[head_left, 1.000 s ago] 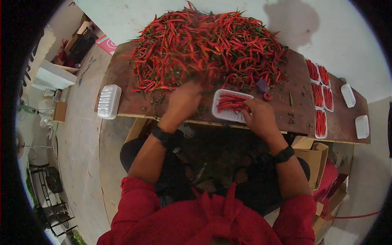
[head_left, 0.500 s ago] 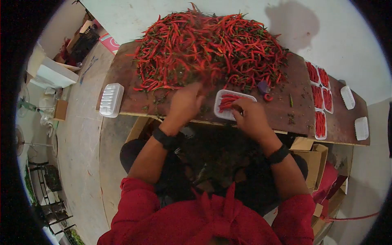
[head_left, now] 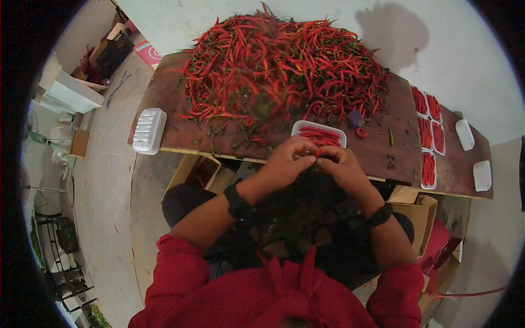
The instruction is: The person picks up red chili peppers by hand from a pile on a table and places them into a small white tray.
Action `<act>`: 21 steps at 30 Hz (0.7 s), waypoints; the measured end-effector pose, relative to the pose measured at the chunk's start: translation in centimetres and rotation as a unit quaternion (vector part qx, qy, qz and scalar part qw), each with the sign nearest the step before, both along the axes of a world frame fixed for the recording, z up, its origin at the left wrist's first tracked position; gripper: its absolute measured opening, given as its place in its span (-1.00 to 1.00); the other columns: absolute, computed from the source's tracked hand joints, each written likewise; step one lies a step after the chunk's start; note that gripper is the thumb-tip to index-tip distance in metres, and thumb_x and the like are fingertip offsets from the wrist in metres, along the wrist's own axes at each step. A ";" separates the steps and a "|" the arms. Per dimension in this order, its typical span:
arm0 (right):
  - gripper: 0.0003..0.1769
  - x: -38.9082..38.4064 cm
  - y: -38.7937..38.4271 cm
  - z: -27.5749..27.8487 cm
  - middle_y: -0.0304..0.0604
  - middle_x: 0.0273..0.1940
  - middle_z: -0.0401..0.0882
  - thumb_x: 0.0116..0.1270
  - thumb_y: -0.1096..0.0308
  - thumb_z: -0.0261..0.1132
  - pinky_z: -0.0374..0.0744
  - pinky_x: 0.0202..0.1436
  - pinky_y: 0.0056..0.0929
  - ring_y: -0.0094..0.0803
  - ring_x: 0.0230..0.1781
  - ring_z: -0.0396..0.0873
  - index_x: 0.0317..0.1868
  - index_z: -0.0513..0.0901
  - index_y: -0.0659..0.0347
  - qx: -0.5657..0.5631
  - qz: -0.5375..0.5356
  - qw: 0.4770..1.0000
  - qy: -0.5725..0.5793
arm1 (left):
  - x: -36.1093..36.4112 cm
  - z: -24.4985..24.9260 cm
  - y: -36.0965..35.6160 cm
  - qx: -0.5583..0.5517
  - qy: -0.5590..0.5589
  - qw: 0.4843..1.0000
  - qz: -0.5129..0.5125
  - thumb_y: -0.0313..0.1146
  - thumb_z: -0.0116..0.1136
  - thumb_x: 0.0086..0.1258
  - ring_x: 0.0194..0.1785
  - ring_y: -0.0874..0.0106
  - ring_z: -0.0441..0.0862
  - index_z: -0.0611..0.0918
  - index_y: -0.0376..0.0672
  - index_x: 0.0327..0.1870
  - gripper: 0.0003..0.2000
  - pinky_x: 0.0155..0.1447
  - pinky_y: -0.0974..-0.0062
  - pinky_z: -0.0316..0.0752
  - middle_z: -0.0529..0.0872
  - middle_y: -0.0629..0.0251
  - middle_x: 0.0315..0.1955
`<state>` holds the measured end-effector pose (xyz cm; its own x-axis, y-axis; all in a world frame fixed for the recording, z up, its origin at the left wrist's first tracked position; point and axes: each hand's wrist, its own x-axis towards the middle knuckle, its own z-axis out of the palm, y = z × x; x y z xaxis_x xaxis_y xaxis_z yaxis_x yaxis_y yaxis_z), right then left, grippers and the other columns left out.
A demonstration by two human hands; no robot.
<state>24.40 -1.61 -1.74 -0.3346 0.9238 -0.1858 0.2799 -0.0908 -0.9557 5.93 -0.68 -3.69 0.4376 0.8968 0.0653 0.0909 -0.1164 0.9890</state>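
Note:
Both hands meet at the table's front edge, in front of a white tray (head_left: 343,134) partly filled with red chillies (head_left: 320,135). My left hand (head_left: 289,163) is closed, thumb and fingertips pinching a red chilli (head_left: 318,153) that shows only as a small bit between the fingers. My right hand (head_left: 345,166) is closed too, its fingertips on the same chilli against the left ones. The hands cover the tray's near side. Beyond it lies a large heap of red chillies with green stems (head_left: 273,60).
Filled trays (head_left: 428,169) stand on the right, with white trays (head_left: 483,175) beyond them. At the left edge is a stack of white trays (head_left: 149,131). A purple object (head_left: 355,118) lies right of the near tray. Cardboard boxes (head_left: 424,218) are below the table.
My left hand has come back from the heap, moving right to meet my right hand. My right hand has drawn out of the tray, toward me.

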 end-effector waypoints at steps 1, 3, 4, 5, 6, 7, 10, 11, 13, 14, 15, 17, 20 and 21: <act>-0.68 0.1 -0.2 0.1 -0.12 -0.24 0.65 0.15 0.32 0.25 0.51 -0.06 -0.43 -0.43 -0.19 0.58 -0.13 0.61 0.36 0.000 0.000 1.000 0.000 | 0.1 0.0 0.0 0.000 0.000 1.000 0.000 -0.40 0.14 0.25 -0.05 0.43 0.53 0.58 -0.26 -0.13 -0.79 -0.01 0.45 0.45 0.52 0.24 -0.08; -0.66 0.3 -0.4 0.3 -0.15 -0.24 0.64 0.14 0.31 0.25 0.50 -0.06 -0.45 -0.49 -0.19 0.56 -0.12 0.61 0.38 -0.043 -0.013 0.997 0.067 | 0.4 0.1 0.0 -0.038 -0.026 0.999 0.009 -0.40 0.14 0.25 -0.08 0.46 0.53 0.57 -0.26 -0.11 -0.78 0.01 0.47 0.45 0.55 0.26 -0.11; -0.66 0.4 -0.4 0.4 -0.15 -0.24 0.64 0.14 0.31 0.25 0.50 -0.06 -0.45 -0.49 -0.19 0.56 -0.12 0.61 0.38 -0.044 -0.013 0.997 0.067 | 0.5 0.2 0.0 -0.039 -0.026 0.999 0.009 -0.40 0.14 0.25 -0.08 0.46 0.53 0.57 -0.26 -0.11 -0.78 0.01 0.47 0.45 0.55 0.26 -0.11; -0.70 0.6 -0.3 0.4 -0.22 -0.24 0.62 0.19 0.35 0.24 0.49 -0.09 -0.50 -0.55 -0.23 0.53 -0.12 0.60 0.37 -0.045 -0.019 0.998 0.041 | 0.7 0.3 0.1 -0.041 -0.031 0.999 0.009 -0.40 0.14 0.26 -0.08 0.46 0.54 0.58 -0.26 -0.11 -0.78 0.02 0.47 0.44 0.56 0.27 -0.13; -0.75 0.9 -0.3 0.5 -0.29 -0.24 0.59 0.23 0.38 0.23 0.48 -0.13 -0.56 -0.62 -0.26 0.50 -0.12 0.59 0.35 -0.047 -0.025 0.998 0.015 | 0.8 0.5 0.1 -0.044 -0.036 0.998 0.008 -0.40 0.14 0.26 -0.09 0.46 0.54 0.58 -0.26 -0.11 -0.78 0.03 0.48 0.44 0.57 0.28 -0.15; -0.75 1.2 -0.1 0.6 -0.29 -0.24 0.59 0.23 0.38 0.23 0.48 -0.13 -0.56 -0.62 -0.26 0.50 -0.12 0.59 0.35 -0.047 -0.027 0.998 0.015 | 0.9 0.7 0.3 -0.044 -0.035 0.998 0.007 -0.40 0.14 0.26 -0.09 0.46 0.54 0.58 -0.26 -0.11 -0.78 0.03 0.48 0.44 0.57 0.28 -0.15; -0.77 1.9 0.4 0.8 -0.19 -0.23 0.62 0.19 0.39 0.26 0.50 -0.16 -0.50 -0.50 -0.28 0.57 -0.17 0.60 0.32 0.044 -0.019 0.991 -0.128 | 0.8 0.9 1.1 -0.046 0.009 0.999 0.002 -0.36 0.16 0.25 -0.01 0.46 0.53 0.61 -0.24 -0.13 -0.78 0.12 0.45 0.41 0.62 0.28 -0.12; -0.79 2.2 0.4 0.7 -0.13 -0.24 0.61 0.15 0.40 0.28 0.51 -0.19 -0.43 -0.38 -0.28 0.59 -0.21 0.60 0.30 0.157 -0.037 0.965 -0.205 | 0.8 0.8 1.3 -0.005 0.038 0.999 0.036 -0.37 0.17 0.23 -0.04 0.44 0.55 0.62 -0.22 -0.15 -0.79 0.07 0.45 0.43 0.62 0.27 -0.15; -0.82 2.5 0.3 0.6 -0.07 -0.25 0.61 0.12 0.40 0.30 0.52 -0.21 -0.37 -0.26 -0.29 0.61 -0.25 0.61 0.27 0.266 -0.057 0.921 -0.278 | 0.7 0.6 1.8 0.036 0.067 0.995 0.067 -0.39 0.17 0.21 -0.08 0.41 0.56 0.62 -0.20 -0.16 -0.80 0.02 0.46 0.45 0.62 0.26 -0.18; -0.84 2.6 0.4 0.6 -0.04 -0.28 0.59 0.09 0.40 0.31 0.52 -0.23 -0.31 -0.18 -0.29 0.60 -0.30 0.60 0.25 0.268 -0.059 0.907 -0.319 | 0.4 0.5 2.1 0.108 0.127 0.983 0.077 -0.40 0.18 0.19 -0.11 0.38 0.57 0.62 -0.18 -0.17 -0.81 -0.02 0.45 0.46 0.61 0.24 -0.22; -0.86 2.7 0.5 0.6 -0.01 -0.31 0.57 0.06 0.41 0.32 0.51 -0.25 -0.25 -0.10 -0.30 0.58 -0.34 0.60 0.23 0.271 -0.060 0.891 -0.358 | 0.4 0.5 2.4 0.179 0.184 0.962 0.087 -0.42 0.19 0.17 -0.14 0.34 0.57 0.63 -0.16 -0.18 -0.81 -0.07 0.44 0.47 0.60 0.23 -0.26; -0.86 2.8 0.7 -0.1 -0.03 -0.33 0.56 0.05 0.40 0.33 0.51 -0.25 -0.23 -0.10 -0.32 0.57 -0.35 0.60 0.22 0.274 -0.050 0.889 -0.365 | 0.4 0.0 2.7 0.200 0.179 0.960 0.086 -0.43 0.19 0.14 -0.15 0.25 0.56 0.61 -0.18 -0.24 -0.84 -0.10 0.37 0.48 0.59 0.19 -0.27; -0.86 2.7 1.0 -0.8 -0.04 -0.35 0.55 0.05 0.39 0.33 0.50 -0.26 -0.20 -0.09 -0.33 0.57 -0.35 0.61 0.20 0.284 -0.033 0.882 -0.375 | 0.6 -0.7 3.1 0.280 0.198 0.935 0.088 -0.44 0.19 0.10 -0.18 0.16 0.56 0.58 -0.19 -0.31 -0.87 -0.15 0.29 0.48 0.58 0.18 -0.31; -0.86 2.7 1.0 -0.9 -0.04 -0.35 0.55 0.04 0.39 0.33 0.50 -0.26 -0.21 -0.09 -0.33 0.56 -0.35 0.61 0.20 0.291 -0.027 0.877 -0.381 | 0.7 -0.8 3.2 0.340 0.220 0.910 0.089 -0.44 0.19 0.10 -0.19 0.16 0.55 0.58 -0.18 -0.32 -0.87 -0.17 0.28 0.47 0.57 0.20 -0.32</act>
<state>27.13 -0.62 -2.63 -0.2716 0.9471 0.1712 0.8681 0.3178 -0.3814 6.65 2.48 -4.49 0.4080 0.7733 0.4853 0.5380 -0.6331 0.5565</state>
